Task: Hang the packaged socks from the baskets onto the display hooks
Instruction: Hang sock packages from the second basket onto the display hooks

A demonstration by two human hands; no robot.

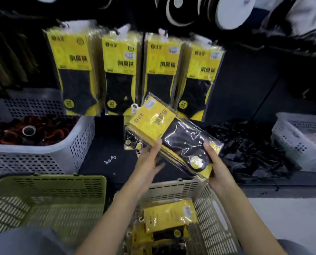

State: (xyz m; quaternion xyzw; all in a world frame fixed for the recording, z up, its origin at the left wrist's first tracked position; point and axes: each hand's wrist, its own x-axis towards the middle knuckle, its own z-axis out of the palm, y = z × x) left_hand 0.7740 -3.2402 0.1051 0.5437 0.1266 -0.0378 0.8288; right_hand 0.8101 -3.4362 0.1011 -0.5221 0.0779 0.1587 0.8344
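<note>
Across the far wall, four rows of hung packs (120, 70) are done. Near me, the beige basket (205, 197) holds more packs (169, 216); the green basket (43, 196) looks emptied. The held stack (181, 138) is mid-scene, below the rows. My right hand (216, 166) has its fingers clamped on the stack's near end. My left hand (149, 159) steadies it, fingers straight. Roughly midway, I'd judge.
</note>
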